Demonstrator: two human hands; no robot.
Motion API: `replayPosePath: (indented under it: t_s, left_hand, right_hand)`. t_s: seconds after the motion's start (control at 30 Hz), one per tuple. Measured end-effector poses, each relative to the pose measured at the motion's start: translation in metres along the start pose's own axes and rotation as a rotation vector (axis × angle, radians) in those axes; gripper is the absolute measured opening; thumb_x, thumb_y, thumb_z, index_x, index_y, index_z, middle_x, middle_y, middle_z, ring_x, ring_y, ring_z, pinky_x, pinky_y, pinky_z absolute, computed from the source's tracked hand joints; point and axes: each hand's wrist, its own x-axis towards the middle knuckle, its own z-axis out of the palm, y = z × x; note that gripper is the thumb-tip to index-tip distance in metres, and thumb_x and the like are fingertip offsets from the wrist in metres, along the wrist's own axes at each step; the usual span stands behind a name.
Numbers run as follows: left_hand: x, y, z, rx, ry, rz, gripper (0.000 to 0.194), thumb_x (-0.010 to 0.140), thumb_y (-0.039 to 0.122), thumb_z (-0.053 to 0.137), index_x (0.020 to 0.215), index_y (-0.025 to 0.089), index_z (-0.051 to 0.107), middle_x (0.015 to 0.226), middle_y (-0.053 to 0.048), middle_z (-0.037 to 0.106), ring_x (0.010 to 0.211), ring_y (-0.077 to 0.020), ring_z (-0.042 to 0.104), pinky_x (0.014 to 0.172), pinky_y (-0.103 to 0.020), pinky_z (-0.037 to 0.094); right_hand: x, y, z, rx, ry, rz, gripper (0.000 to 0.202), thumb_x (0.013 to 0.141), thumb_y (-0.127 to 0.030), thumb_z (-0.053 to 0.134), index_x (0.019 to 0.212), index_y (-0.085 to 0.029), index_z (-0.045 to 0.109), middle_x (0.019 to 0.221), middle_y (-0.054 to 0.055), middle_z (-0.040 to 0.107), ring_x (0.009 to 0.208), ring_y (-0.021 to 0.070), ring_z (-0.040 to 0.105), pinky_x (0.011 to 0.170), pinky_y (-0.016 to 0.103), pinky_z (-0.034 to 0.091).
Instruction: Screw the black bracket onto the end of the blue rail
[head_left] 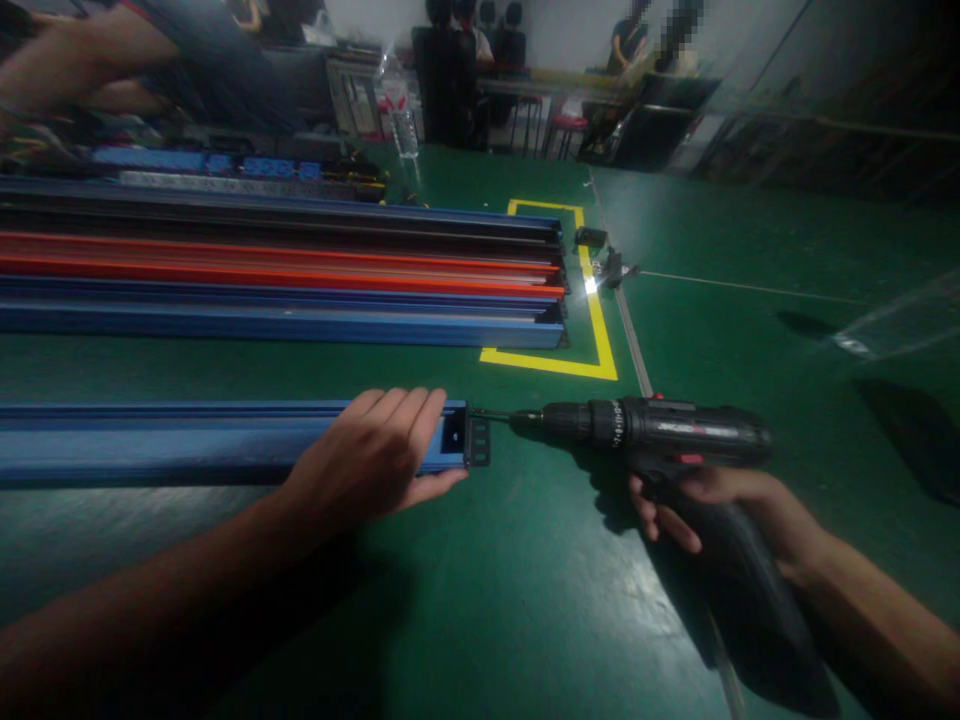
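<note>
My left hand [375, 445] is wrapped over the right end of a long blue metal profile [172, 445] that lies on the green surface. A black slotted end bracket [478, 443] sits at that end, just beyond my fingertips. In my right hand [705, 510] is a black cordless drill [637, 425], its handle gripped and its body pointing left. The drill's long thin bit [495, 415] reaches the upper part of the bracket end. Whether a screw is under the tip is too small to tell.
Several blue, black and red profiles [300, 265] lie side by side beyond, ending inside yellow tape [600, 340]. Small black parts [615, 268] are beside the tape. A clear plastic bottle [397, 105] stands at the back; another person's arm [82, 60] is at upper left.
</note>
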Motion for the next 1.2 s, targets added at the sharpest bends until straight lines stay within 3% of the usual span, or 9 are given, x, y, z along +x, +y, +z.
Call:
replayPosePath:
  t_s: [0.2,0.27,0.4,0.63,0.83,1.2]
  left_hand:
    - [0.0,-0.001,0.002,0.007,-0.016,0.003,0.076,0.098,0.065,0.043,0.133,-0.001,0.056,0.113,-0.021,0.066,0.095,-0.0306,0.062,0.079,-0.041,0.048]
    - [0.0,-0.001,0.004,0.005,-0.014,0.008,0.076,0.098,0.065,0.042,0.134,-0.001,0.055,0.114,-0.021,0.066,0.097,-0.0313,0.062,0.081,-0.042,0.049]
    - [-0.002,-0.002,0.008,0.006,0.034,0.024,0.078,0.097,0.066,0.042,0.134,-0.002,0.056,0.116,-0.023,0.066,0.098,-0.0327,0.062,0.083,-0.044,0.051]
    - [-0.004,-0.002,0.01,-0.003,0.055,0.022,0.076,0.097,0.065,0.044,0.134,0.0,0.057,0.116,-0.023,0.067,0.1,-0.033,0.063,0.086,-0.045,0.052]
    - [-0.007,-0.003,0.012,-0.02,0.068,0.017,0.071,0.095,0.063,0.05,0.137,0.006,0.057,0.124,-0.023,0.065,0.109,-0.0337,0.062,0.092,-0.046,0.051]
    - [-0.002,0.0,0.006,-0.009,0.07,0.025,0.074,0.098,0.062,0.043,0.131,-0.003,0.059,0.113,-0.025,0.068,0.099,-0.0345,0.065,0.081,-0.045,0.053]
  right_hand:
    - [-0.001,-0.001,0.002,0.032,-0.047,0.057,0.044,0.081,-0.028,0.062,0.118,-0.007,0.075,0.096,0.016,0.082,0.094,0.0238,0.076,0.099,0.034,0.052]
    - [-0.001,0.0,0.001,0.063,-0.042,0.056,0.048,0.081,-0.028,0.063,0.124,-0.007,0.073,0.108,0.017,0.08,0.099,0.0241,0.076,0.102,0.035,0.051]
    - [-0.002,0.003,0.0,0.141,-0.026,0.047,0.053,0.082,-0.022,0.064,0.133,-0.013,0.068,0.125,0.016,0.075,0.094,0.0208,0.078,0.098,0.033,0.054]
    - [-0.002,0.002,0.001,0.056,0.0,0.017,0.05,0.081,-0.025,0.067,0.129,-0.012,0.071,0.098,0.013,0.081,0.078,0.0201,0.076,0.085,0.032,0.057]
    - [-0.002,0.002,-0.001,0.012,0.006,0.023,0.05,0.08,-0.029,0.065,0.125,-0.011,0.072,0.103,0.017,0.08,0.074,0.0216,0.076,0.083,0.034,0.058]
    - [0.001,0.002,-0.003,0.033,-0.064,0.06,0.044,0.08,-0.029,0.064,0.117,-0.007,0.076,0.105,0.019,0.08,0.079,0.0215,0.079,0.087,0.03,0.057]
